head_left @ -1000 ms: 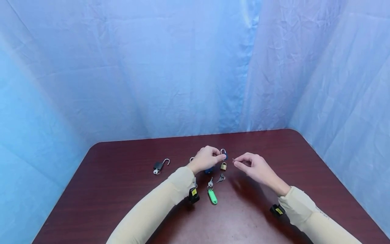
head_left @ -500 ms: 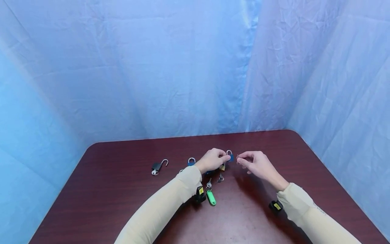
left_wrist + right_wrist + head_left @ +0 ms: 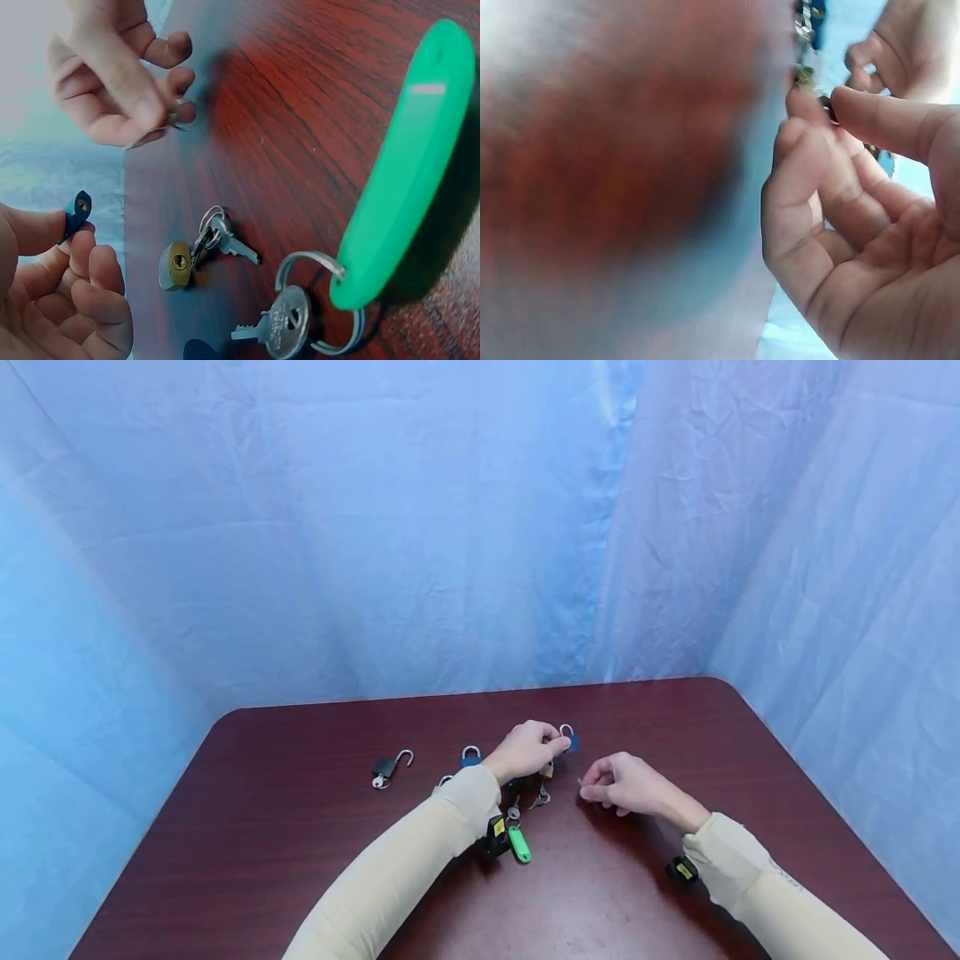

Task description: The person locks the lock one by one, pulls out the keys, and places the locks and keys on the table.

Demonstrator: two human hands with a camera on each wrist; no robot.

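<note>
My left hand (image 3: 558,745) holds a small blue padlock (image 3: 569,740) up off the table between thumb and fingers; the left wrist view shows its keyhole end (image 3: 76,211) past my thumb. My right hand (image 3: 587,789) hovers low over the table to the right, pinching a small key on a ring (image 3: 180,114). The two hands are a short way apart. In the right wrist view my right hand (image 3: 817,101) is blurred, with something small and dark between thumb and forefinger.
On the dark red table (image 3: 300,827) lie a brass padlock (image 3: 176,264) with keys (image 3: 225,238), a green key tag (image 3: 519,844) on a ring with a key (image 3: 281,322), a second blue padlock (image 3: 471,757) and a black padlock (image 3: 388,767) with its shackle open. Blue cloth surrounds the table.
My right hand, which was level with the blue padlock half a second ago, has dropped down and back toward the table. My left hand shifted right earlier and now stays put.
</note>
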